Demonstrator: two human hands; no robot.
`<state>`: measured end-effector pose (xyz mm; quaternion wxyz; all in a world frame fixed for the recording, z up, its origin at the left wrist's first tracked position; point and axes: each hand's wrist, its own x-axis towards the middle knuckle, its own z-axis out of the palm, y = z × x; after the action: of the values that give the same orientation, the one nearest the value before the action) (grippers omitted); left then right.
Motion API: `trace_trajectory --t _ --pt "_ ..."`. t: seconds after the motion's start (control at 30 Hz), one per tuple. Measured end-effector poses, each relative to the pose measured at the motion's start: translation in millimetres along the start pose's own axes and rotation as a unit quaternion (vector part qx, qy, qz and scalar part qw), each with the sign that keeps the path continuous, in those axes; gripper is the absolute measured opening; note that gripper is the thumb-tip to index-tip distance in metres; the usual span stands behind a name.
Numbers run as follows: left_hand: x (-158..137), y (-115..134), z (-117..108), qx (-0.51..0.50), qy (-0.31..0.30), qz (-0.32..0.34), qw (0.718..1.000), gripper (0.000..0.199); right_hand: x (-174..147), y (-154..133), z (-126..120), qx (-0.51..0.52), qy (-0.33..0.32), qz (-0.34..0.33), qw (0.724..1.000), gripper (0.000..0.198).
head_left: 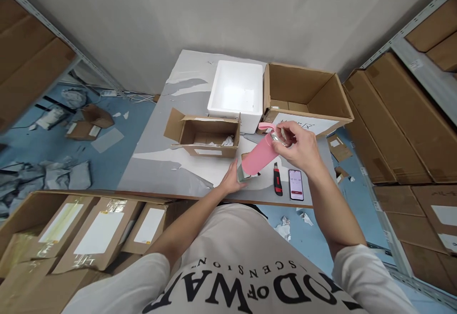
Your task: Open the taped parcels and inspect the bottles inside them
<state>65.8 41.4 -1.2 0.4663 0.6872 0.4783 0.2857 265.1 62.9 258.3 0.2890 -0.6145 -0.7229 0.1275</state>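
A pink bottle sleeve with a strap, most likely around a bottle (260, 155), tilts up to the right over the table. My right hand (297, 143) is closed on its silvery top end. Its lower end sits at the mouth of a small greenish box (243, 173), partly covered by my fingers. My left hand (232, 179) is wrapped round that small box from the left. Just behind my left hand stands an open cardboard box (210, 135) with crumpled white paper inside. A red and black box cutter (277, 180) lies below my right hand, beside a phone (296, 185) with its screen lit.
A white foam box (254, 121) and a large open carton (342, 100) stand at the back of the table (143, 171). Taped cartons (102, 230) fill a big box at the front left. Shelves with cartons (400, 114) rise on the right; paper scraps lie on the floor.
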Motion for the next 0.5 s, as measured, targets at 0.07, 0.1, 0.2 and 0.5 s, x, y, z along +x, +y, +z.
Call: trace_trajectory --t 0.07,0.1,0.2,0.5 --pt "-18 15 -16 -0.038 0.007 -0.022 0.999 0.096 8 6 4 0.014 0.005 0.012 1.0 0.025" --pt "-26 26 -24 -0.077 0.024 -0.022 0.996 0.085 12 9 6 0.024 0.004 0.018 1.0 0.024" --pt "-41 69 -47 -0.199 0.053 0.008 0.979 0.06 26 17 14 0.072 -0.026 0.037 0.996 0.027" --pt "-30 130 -38 -0.289 0.004 -0.041 0.956 0.083 44 26 50 0.182 -0.117 0.111 0.97 0.046"
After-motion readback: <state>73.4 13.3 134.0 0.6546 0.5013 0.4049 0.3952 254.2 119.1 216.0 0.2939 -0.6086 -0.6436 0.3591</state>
